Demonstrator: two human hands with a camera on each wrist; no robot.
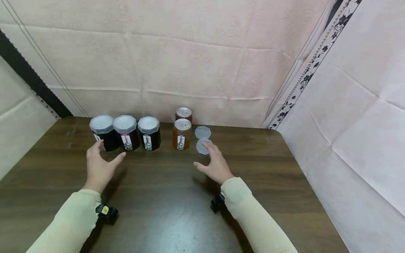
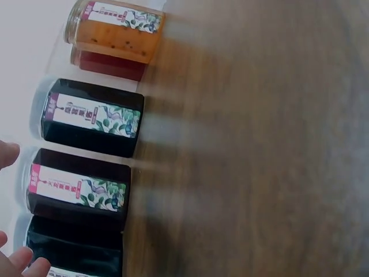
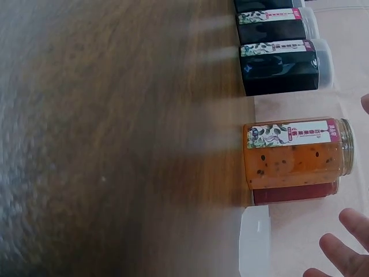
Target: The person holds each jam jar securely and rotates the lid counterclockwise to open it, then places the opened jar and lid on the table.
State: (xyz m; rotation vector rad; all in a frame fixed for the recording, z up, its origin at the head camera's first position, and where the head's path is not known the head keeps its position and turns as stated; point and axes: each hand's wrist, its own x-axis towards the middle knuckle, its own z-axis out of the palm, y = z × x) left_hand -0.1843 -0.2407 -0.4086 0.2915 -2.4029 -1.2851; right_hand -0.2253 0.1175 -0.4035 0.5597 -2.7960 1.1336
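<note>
Three dark jars with translucent octagonal caps stand in a row: a left jar (image 1: pixel 109 140), a middle jar (image 1: pixel 129 141) and a right jar (image 1: pixel 150 140). My left hand (image 1: pixel 99 168) is by the left jar, thumb and fingers spread; whether a fingertip touches it I cannot tell. To the right of the row is an amber jar (image 1: pixel 181 138) with dark specks, seen from the side in the right wrist view. A red jar (image 3: pixel 297 193) stands behind it. My right hand (image 1: pixel 217 167) reaches with parted fingers over the front translucent cap (image 1: pixel 201 147), holding nothing.
A second translucent cap (image 1: pixel 203 132) lies behind the front one. The brown wooden table (image 1: pixel 158 196) ends just past the jars, against a pale cloth backdrop (image 1: pixel 190 59). Another cloth (image 1: pixel 354 126) hangs along the right side.
</note>
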